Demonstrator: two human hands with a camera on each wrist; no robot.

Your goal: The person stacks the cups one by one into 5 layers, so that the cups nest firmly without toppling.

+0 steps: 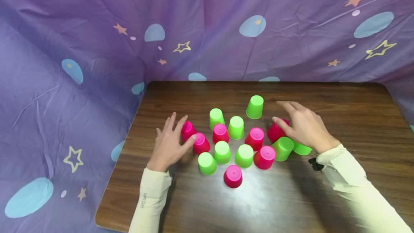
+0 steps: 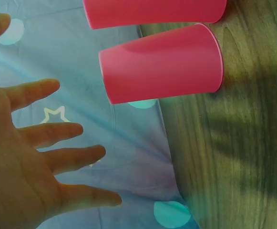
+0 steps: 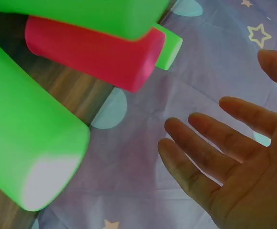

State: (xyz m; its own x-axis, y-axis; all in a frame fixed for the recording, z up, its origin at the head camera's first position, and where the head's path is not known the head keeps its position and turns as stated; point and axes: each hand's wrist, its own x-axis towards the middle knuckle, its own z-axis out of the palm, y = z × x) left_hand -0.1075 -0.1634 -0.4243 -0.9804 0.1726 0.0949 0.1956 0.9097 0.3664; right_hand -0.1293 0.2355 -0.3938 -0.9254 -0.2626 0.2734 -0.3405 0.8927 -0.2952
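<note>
pink cups (image 1: 233,177) and green cups (image 1: 244,156), upturned mostly between our loosely spread, empty fingers (image 2: 76,159), look light, stiff, slightly slick, so we'd pinch them gently at mid-height.

The head view looks forward and down from above the near side of the table (image 1: 355,118), far enough back to take in most of its top. The left wrist view, close and turned sideways, faces low across the table past an edge, sharing the left hand (image 1: 169,145) and two pink cups (image 2: 164,67) with the head view. The right wrist view, equally close and tilted, also looks beyond the table's edge, sharing the right hand (image 1: 305,127) and nearby green cups (image 3: 28,119).
</note>
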